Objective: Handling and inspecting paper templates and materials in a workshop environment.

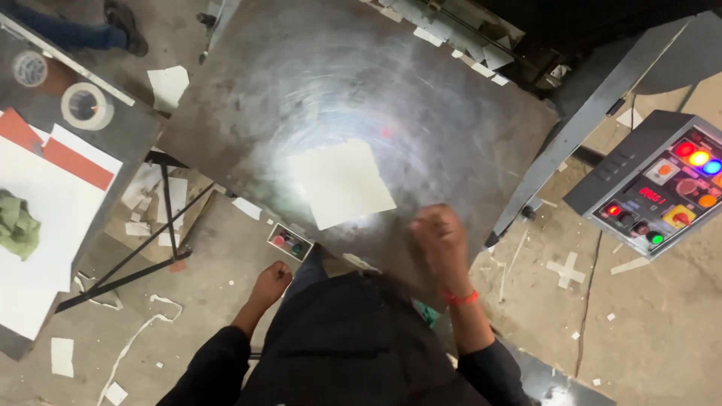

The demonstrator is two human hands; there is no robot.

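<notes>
Large scuffed grey steel machine table (pixel 323 83) fills the centre of the view, tilted in frame, worn shiny in a circular patch. Side bench with stacked white and red sheets (pixel 53 188) sits at left, well apart from the table; a crumpled green rag (pixel 16 225) lies on the sheets, and a roll of clear tape (pixel 86 106) stands near the bench's far end. Grey control box with lit red, yellow, blue and green buttons (pixel 654 188) is at right on a slanted arm. Cream square sheet of card (pixel 341 183) lies flat on the table near its front edge, nothing on it. Right hand (pixel 440 239) is over the front edge just right of the sheet, fingers curled in, blurred; cannot tell if it holds anything. Red band on that wrist. Left hand (pixel 269 284) hangs below table level, loosely closed, touching nothing, near a small switch box with red and green buttons (pixel 289 242) under the front edge. White paper offcuts (pixel 167 84) litter the concrete floor.
</notes>
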